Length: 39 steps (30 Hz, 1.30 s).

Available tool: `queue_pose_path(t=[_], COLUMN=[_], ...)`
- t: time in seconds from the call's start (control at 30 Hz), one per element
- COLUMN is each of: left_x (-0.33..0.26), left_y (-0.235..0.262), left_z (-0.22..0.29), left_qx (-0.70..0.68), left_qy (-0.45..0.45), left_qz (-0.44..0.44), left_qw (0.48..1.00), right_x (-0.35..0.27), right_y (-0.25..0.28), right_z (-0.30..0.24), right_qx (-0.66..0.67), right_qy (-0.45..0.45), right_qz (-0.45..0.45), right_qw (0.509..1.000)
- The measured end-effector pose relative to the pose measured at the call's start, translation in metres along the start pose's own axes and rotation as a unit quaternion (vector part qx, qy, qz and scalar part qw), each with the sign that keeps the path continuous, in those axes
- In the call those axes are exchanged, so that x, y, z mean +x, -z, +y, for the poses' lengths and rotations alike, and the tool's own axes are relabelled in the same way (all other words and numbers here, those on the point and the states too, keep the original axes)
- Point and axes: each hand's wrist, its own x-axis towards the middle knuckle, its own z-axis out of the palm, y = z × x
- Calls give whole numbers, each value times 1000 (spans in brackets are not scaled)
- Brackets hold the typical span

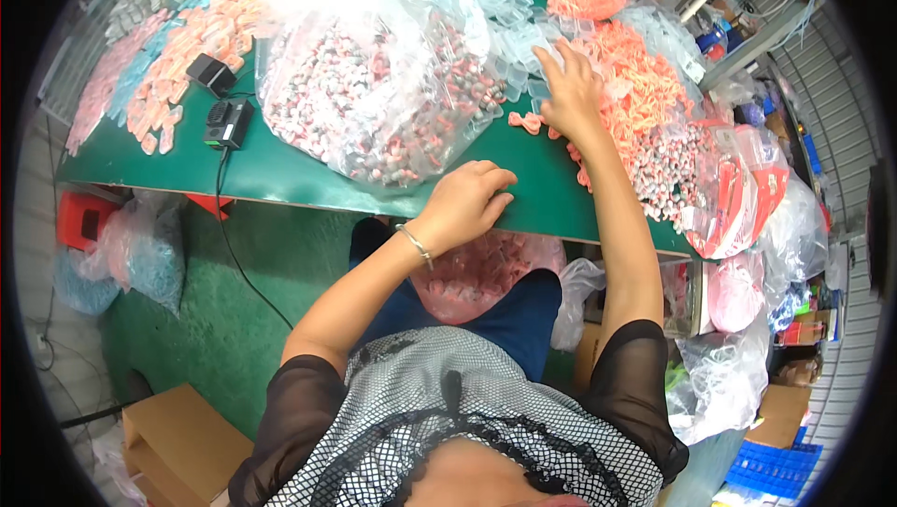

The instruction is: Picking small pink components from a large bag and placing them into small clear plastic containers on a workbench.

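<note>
My right hand (572,94) reaches over the far right of the green table, its fingers apart and nothing seen in them. Under and beside its fingertips lie clear plastic cases (523,40). Just right of it spreads a heap of orange looped cords (645,72). A small orange bundle (529,122) rests on the table left of its wrist. My left hand (464,202) hovers at the table's front edge, fingers loosely curved and thumb apart, with nothing visible in it. Beyond that hand stands a large clear bag (374,105) full of small pink, white and grey pieces.
A pile of small pink-and-grey pieces (668,166) lies by red-and-white packaging (747,189) at the right. Orange, blue and pink cases (187,49) cover the table's left. A small black device (227,122) trails a cable. A bag of pink pieces (486,273) sits between my knees.
</note>
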Motion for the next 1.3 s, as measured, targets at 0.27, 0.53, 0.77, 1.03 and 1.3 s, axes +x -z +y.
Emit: queue_pose_path(t=[0.27, 0.53, 0.77, 1.03, 1.3], left_x=[15, 36, 85, 100, 72], left_y=[-19, -10, -14, -14, -11], left_z=[-24, -24, -51, -65, -43], left_qx=[146, 179, 290, 375, 256], left_qy=[11, 43, 132, 114, 1], left_qz=[56, 123, 98, 84, 185], left_qw=[988, 975, 943, 916, 949], right_x=[80, 54, 5, -47, -91], right_y=[-37, -9, 4, 4, 29], right_z=[4, 23, 14, 7, -22], right_qx=[-91, -62, -56, -31, 15], right_qy=[-23, 49, 66, 124, 121], right_qz=[-209, -269, -177, 29, 91], right_qw=[973, 960, 980, 991, 988])
